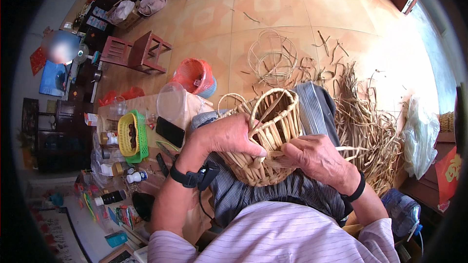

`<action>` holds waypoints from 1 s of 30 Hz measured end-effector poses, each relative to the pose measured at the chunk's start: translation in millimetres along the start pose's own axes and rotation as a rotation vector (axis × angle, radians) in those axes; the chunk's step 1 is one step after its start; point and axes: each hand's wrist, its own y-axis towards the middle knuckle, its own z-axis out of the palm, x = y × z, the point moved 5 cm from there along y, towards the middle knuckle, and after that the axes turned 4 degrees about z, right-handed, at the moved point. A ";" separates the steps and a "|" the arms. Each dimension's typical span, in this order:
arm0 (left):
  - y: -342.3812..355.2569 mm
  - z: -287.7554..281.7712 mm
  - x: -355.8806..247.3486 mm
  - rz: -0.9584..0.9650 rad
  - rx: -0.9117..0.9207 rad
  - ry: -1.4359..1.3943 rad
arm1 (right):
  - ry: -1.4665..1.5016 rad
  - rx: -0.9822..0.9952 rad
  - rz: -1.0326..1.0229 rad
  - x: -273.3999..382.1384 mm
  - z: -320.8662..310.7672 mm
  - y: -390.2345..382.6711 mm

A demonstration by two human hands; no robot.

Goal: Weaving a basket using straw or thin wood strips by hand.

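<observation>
A woven straw basket (pixel 265 178) with two arched handles rests on my lap, tilted. My left hand (pixel 229 136) is closed over its near left side, thumb pressed on the weave below one handle (pixel 294 102). My right hand (pixel 319 160) pinches a straw strand (pixel 277 156) against the basket's front wall, fingertips close to my left thumb. Pale straw ends (pixel 353 151) stick out beyond the right hand. Part of the basket's inside is dark, and the fingers of my left hand are partly hidden by its wall.
Dry straw (pixel 363 126) is heaped on the floor to my right, by a clear plastic bag (pixel 420 136). A wire-like coil (pixel 273 56) lies ahead. Leftward are a bin with a red liner (pixel 192 75), a small wooden chair (pixel 141 53), and a table holding a phone (pixel 170 131) and baskets (pixel 141 136).
</observation>
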 end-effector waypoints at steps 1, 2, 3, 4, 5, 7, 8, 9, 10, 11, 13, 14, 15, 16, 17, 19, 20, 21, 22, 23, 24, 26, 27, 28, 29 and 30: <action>0.0 -0.8 1.8 -0.017 -0.001 -0.017 | 0.002 0.003 0.006 -6.1 -0.3 -2.7; -0.1 -0.5 3.0 -0.028 -0.003 -0.044 | -0.006 0.024 -0.024 -9.6 0.7 -5.4; 0.5 0.1 4.0 -0.040 0.004 -0.044 | -0.017 0.054 -0.045 -12.1 1.5 -8.2; -0.4 -0.9 2.4 -0.009 -0.009 -0.115 | -0.003 0.070 -0.022 -15.2 2.4 -10.1; -0.2 -0.9 -1.0 0.057 -0.015 -0.219 | 0.014 0.060 -0.031 -16.5 1.2 -11.2; -1.4 -2.3 3.4 -0.034 -0.014 -0.155 | 0.049 0.090 0.005 -21.0 -0.9 -13.3; -0.3 -2.3 2.2 -0.007 -0.017 -0.157 | 0.055 0.090 0.002 -23.1 -3.4 -13.6; -0.2 -1.6 6.4 -0.085 -0.004 -0.121 | 0.060 0.095 0.007 -26.0 -5.2 -13.4; 1.2 -1.7 4.5 -0.036 -0.011 -0.146 | 0.043 0.104 0.006 -29.4 -6.9 -12.8; 2.7 -0.8 5.2 -0.034 0.001 -0.167 | 0.019 0.120 0.011 -33.3 -7.8 -12.2; 2.5 -2.4 7.5 -0.040 0.000 -0.187 | 0.041 0.114 -0.006 -40.0 -9.2 -9.2; 2.1 -2.7 9.6 -0.057 0.015 -0.213 | 0.075 0.100 -0.014 -42.7 -9.3 -7.2; 2.4 -3.9 12.8 -0.091 0.015 -0.200 | 0.110 0.087 -0.010 -45.6 -9.5 -5.1; 2.3 -4.1 14.9 -0.099 0.029 -0.182 | 0.128 0.102 -0.009 -47.7 -8.5 -3.9; 2.4 -4.4 15.2 -0.070 0.036 -0.191 | 0.133 0.106 -0.009 -49.3 -8.5 -2.7; 3.5 -4.1 21.0 -0.104 0.041 -0.166 | 0.126 0.137 0.004 -52.4 -9.0 -2.2; 4.6 -3.7 21.9 -0.077 0.038 -0.184 | 0.121 0.154 0.007 -53.5 -9.4 -2.6; 5.4 -3.1 25.2 -0.098 0.039 -0.172 | 0.131 0.163 0.005 -54.1 -9.6 -3.3; 6.2 -2.3 26.5 -0.090 0.045 -0.193 | 0.127 0.171 0.018 -55.4 -9.6 -4.4; 6.5 -1.8 27.3 -0.081 0.053 -0.215 | 0.115 0.185 0.047 -57.4 -7.9 -5.8; 6.4 -1.9 27.8 -0.079 0.052 -0.218 | 0.122 0.183 0.032 -57.0 -6.4 -7.1; 6.2 -3.0 24.8 -0.035 0.055 -0.208 | 0.154 0.135 0.035 -56.9 -2.6 -9.5; 5.9 -3.6 24.3 -0.053 0.058 -0.192 | 0.144 0.146 0.037 -56.7 2.6 -10.3; 5.7 -4.0 22.9 -0.067 0.064 -0.188 | 0.170 0.135 0.050 -56.8 7.2 -10.3; 5.9 -4.3 20.1 -0.059 0.072 -0.207 | 0.189 0.124 0.079 -57.4 9.4 -11.1; 5.4 -4.6 17.9 -0.069 0.074 -0.170 | 0.148 0.086 0.080 -56.1 9.2 -12.2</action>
